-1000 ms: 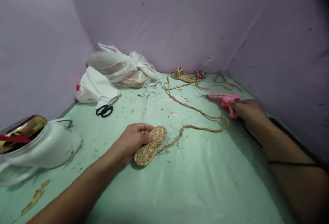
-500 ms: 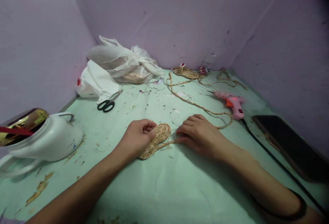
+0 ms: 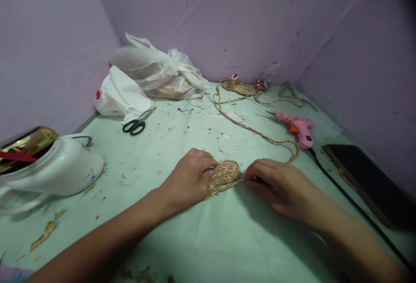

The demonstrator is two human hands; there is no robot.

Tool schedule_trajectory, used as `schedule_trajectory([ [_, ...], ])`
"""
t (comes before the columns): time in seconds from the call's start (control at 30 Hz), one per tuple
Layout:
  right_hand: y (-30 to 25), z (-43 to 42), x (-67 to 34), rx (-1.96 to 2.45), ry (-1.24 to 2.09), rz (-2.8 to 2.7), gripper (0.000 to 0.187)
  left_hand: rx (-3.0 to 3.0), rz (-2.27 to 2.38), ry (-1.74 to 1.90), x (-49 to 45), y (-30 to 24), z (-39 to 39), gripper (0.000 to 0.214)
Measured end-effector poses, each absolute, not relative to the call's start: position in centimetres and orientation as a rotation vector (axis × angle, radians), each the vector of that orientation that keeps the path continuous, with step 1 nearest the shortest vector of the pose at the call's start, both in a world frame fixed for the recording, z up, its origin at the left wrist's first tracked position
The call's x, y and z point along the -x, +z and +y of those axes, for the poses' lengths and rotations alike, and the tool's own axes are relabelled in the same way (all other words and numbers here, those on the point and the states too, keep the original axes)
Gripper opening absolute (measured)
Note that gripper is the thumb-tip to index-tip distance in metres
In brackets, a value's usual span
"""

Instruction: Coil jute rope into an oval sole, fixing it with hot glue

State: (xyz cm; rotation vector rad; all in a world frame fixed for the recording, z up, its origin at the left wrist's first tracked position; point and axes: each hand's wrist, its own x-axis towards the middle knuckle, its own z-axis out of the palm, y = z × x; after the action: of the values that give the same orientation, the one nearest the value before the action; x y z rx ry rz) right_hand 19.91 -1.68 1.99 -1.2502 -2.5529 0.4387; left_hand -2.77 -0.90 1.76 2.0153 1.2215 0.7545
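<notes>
A flat oval coil of braided straw cord (image 3: 226, 174) lies on the green tabletop in front of me. My left hand (image 3: 194, 177) is closed over its left end, thumb and fingers gripping it and hiding that part. From the coil's lower edge the cord's free strand runs right into my right hand (image 3: 268, 182), whose fingers are pinched on it. Beyond that hand the strand reappears, looping back past the glue gun (image 3: 300, 128) towards the far side. There a finished-looking straw slipper sole (image 3: 239, 87) with a small red and white decoration sits by the wall.
Black-handled scissors (image 3: 134, 127) lie beside a white tissue pack (image 3: 121, 94), with a plastic bag (image 3: 159, 73) behind. A white pot (image 3: 74, 168) holding items stands left. A dark phone (image 3: 370, 183) and the glue gun's black cable (image 3: 344, 200) are right.
Both hands have moved right with the coil, and the left hand now covers more of its left side. The right hand has turned inward, still on the strand. The view has shifted slightly.
</notes>
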Motion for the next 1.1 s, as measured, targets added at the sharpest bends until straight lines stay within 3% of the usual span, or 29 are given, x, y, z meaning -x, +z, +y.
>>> schedule_trajectory([
  [0.13, 1.6, -1.9, -19.5, 1.293, 0.406, -2.574, 0.021, -2.084, 1.224, 0.593, 3.3, 2.4, -1.4, 0.024],
  [0.3, 1.3, -2.7, -18.9, 1.345, 0.218, -2.533, 0.01, -2.107, 1.257, 0.446, 3.5, 2.3, -1.8, 0.02],
  [0.5, 0.4, -3.7, -18.5, 1.369, 0.102, -2.331, 0.031, -2.209, 1.259, 0.307, 3.3, 2.9, -2.2, 0.01],
  [0.63, -0.3, -3.8, -18.0, 1.431, 0.016, -2.277, 0.036, -2.271, 1.295, 0.233, 3.1, 3.1, -2.5, 0.005],
  [1.1, -0.6, -4.3, -16.6, 1.584, 0.028, -2.152, 0.037, -2.414, 1.526, 0.455, 1.4, 1.2, -3.9, 0.012],
])
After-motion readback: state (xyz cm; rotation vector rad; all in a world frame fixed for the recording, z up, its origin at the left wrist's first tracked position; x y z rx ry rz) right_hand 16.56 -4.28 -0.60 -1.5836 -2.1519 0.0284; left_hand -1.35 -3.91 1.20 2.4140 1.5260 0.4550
